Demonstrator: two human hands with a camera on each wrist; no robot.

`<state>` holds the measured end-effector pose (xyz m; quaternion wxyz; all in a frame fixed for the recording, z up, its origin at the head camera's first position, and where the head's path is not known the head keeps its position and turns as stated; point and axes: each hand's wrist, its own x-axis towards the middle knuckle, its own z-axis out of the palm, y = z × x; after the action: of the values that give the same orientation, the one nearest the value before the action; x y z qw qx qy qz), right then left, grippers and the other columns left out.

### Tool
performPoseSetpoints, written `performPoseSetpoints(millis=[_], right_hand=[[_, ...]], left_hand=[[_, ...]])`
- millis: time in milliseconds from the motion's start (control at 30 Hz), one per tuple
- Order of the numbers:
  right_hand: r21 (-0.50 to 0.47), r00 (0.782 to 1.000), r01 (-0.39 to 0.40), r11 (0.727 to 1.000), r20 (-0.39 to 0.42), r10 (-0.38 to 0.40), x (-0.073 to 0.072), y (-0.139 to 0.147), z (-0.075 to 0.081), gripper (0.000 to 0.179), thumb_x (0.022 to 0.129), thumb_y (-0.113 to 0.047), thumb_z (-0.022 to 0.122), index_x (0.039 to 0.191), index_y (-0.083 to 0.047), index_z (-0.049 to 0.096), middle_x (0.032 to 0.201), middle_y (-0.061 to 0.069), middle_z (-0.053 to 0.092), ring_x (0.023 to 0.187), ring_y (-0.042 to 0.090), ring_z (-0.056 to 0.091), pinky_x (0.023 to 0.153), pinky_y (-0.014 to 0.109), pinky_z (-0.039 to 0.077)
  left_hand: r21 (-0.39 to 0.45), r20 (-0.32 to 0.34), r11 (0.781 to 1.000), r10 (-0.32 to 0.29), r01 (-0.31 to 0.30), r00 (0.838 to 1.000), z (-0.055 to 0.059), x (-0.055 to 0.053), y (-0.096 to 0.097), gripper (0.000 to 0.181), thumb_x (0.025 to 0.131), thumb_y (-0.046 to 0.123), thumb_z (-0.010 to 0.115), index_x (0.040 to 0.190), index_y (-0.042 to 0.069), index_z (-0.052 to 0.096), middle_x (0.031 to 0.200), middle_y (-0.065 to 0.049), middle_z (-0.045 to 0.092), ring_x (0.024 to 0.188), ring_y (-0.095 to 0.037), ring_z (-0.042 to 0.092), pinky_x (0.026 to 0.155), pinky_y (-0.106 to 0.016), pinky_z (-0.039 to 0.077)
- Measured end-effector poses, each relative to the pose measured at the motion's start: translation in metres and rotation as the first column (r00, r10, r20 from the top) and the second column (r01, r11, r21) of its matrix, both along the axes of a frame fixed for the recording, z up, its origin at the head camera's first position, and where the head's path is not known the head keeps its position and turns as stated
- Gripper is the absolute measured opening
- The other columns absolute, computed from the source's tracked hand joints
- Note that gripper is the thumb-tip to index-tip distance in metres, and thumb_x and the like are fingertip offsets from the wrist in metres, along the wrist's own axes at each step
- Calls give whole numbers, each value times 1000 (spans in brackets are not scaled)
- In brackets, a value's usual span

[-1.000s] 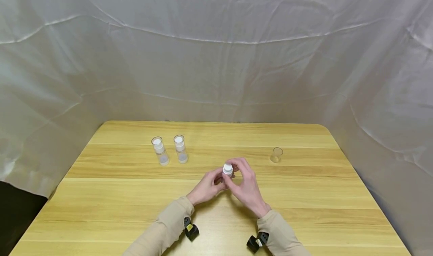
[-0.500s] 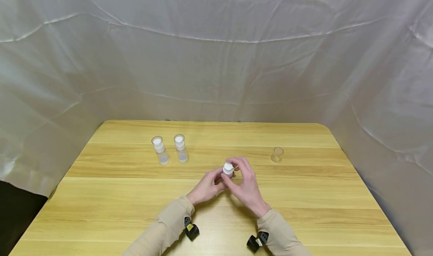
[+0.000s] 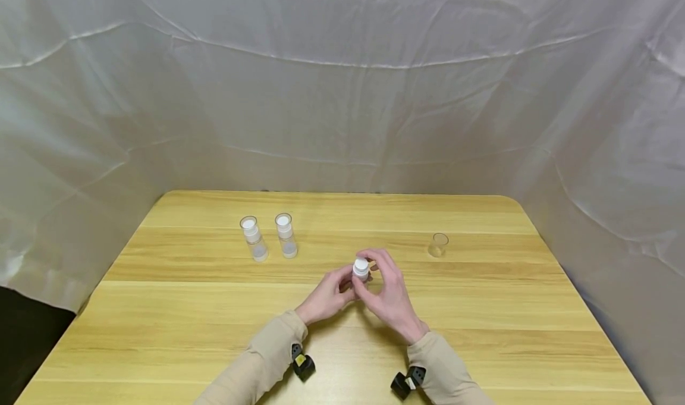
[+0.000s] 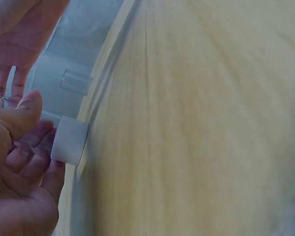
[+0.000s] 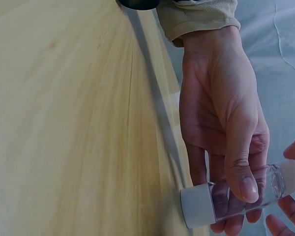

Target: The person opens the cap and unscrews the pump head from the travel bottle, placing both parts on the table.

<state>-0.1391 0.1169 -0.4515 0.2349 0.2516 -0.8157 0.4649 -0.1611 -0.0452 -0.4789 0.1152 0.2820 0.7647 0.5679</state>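
Observation:
A small clear bottle with a white top [image 3: 361, 268] and a white base [image 5: 196, 205] is held upright just above the table, between both hands. My left hand [image 3: 327, 298] grips its clear body, its thumb [image 5: 246, 184] lying across the wall in the right wrist view. With curled thumb and fingers, my right hand [image 3: 389, 298] pinches the white top from the right. The left wrist view shows the white base [image 4: 70, 140] below the left fingers; most of the body is hidden there. A clear open cylinder, like a cap [image 3: 438, 245], stands on the table beyond the right hand.
Two similar bottles stand side by side at the back left, the outer bottle [image 3: 254, 238] and the inner bottle [image 3: 286, 236], both with clear caps over white tops. The wooden table [image 3: 187, 316] is backed by a grey sheet [image 3: 342, 107].
The right thumb and fingertips shift very slightly at the white top. Both arms, the bottle and the things on the table stay in place.

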Motion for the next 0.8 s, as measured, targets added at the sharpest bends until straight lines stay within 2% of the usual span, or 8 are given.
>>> performPoseSetpoints(millis=[100, 267, 433, 600, 800], right_hand=[[-3, 1000, 5, 1000, 1, -5, 0, 0, 0, 45, 78, -4, 80, 118, 1, 63, 115, 14, 65, 101, 23, 62, 81, 45, 57], [-10, 1000, 26, 1000, 7, -26, 0, 1, -1, 44, 77, -2, 83, 116, -2, 63, 110, 10, 65, 94, 17, 61, 81, 38, 58], [-11, 1000, 12, 1000, 11, -12, 0, 2, -1, 42, 76, 2, 81, 115, -3, 64, 107, 10, 66, 92, 17, 62, 81, 34, 59], [-8, 1000, -15, 1000, 16, 15, -1, 3, -1, 45, 77, 2, 79, 119, -1, 63, 111, 12, 66, 98, 19, 63, 83, 38, 59], [-20, 1000, -6, 1000, 28, 6, 0, 3, -1, 47, 77, 0, 82, 120, -2, 63, 117, 12, 65, 102, 20, 62, 85, 43, 58]], left_hand=[[4, 14, 1000, 2, -2, 1000, 1, 1, 0, 43, 96, 0, 60, 137, -6, 52, 136, -25, 62, 131, -38, 58, 118, -47, 43], [-2, 29, 1000, 9, -9, 1000, 2, 1, 0, 43, 95, 1, 61, 137, -4, 53, 139, -24, 61, 132, -37, 57, 118, -48, 43], [-11, 12, 1000, 11, -10, 1000, 2, 1, 0, 43, 95, 2, 62, 137, -3, 54, 139, -23, 61, 131, -38, 58, 117, -50, 44], [-5, 17, 1000, 6, -6, 1000, 2, 1, 0, 44, 95, 0, 61, 138, -4, 52, 139, -24, 61, 131, -38, 58, 117, -49, 44], [6, 36, 1000, 4, -4, 999, 3, 2, 0, 44, 95, 0, 60, 139, -5, 51, 138, -25, 61, 131, -38, 58, 118, -48, 43]])
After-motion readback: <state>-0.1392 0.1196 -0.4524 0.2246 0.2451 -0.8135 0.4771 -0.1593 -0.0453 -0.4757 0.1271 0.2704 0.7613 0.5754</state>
